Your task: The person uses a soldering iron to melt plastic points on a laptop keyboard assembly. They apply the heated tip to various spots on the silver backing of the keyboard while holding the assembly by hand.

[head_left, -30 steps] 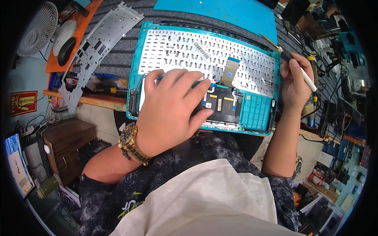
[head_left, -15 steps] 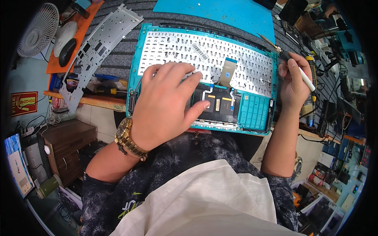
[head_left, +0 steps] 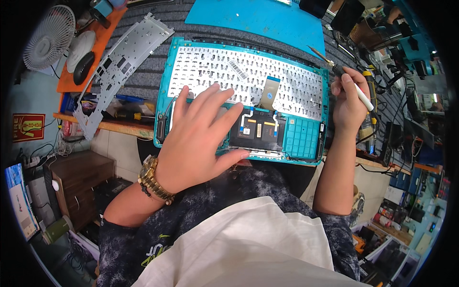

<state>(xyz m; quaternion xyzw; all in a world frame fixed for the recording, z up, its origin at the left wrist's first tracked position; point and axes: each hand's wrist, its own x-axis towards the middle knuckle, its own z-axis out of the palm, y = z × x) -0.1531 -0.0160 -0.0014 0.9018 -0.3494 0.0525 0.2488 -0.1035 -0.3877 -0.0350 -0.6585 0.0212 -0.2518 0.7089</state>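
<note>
Far left, a white fan (head_left: 49, 38) is standing close to a black mouse (head_left: 84, 68), which is lying on an orange surface (head_left: 101, 44). Next along, a perforated metal plate (head_left: 125, 52) is slanting across the striped bench (head_left: 143, 79). Now the left hand (head_left: 193, 134), wearing a gold watch (head_left: 152, 177): its grip is staying loose and wide, fingers spreading over the left part of the teal laptop shell (head_left: 299, 136); whether the fingertips are touching, I can't tell. That shell is lying at the bench's front edge, its silvery keyboard backing (head_left: 296, 91) facing up, a ribbon cable (head_left: 269, 93) lying over it, just beyond the black touchpad unit (head_left: 260, 129). Behind, a blue mat (head_left: 258, 21) is lying flat. And on the right, the right hand (head_left: 351, 103) is holding a white-handled tool (head_left: 364, 98) in a narrow grip, its thin tip pointing up and left near the shell's far right corner.
</note>
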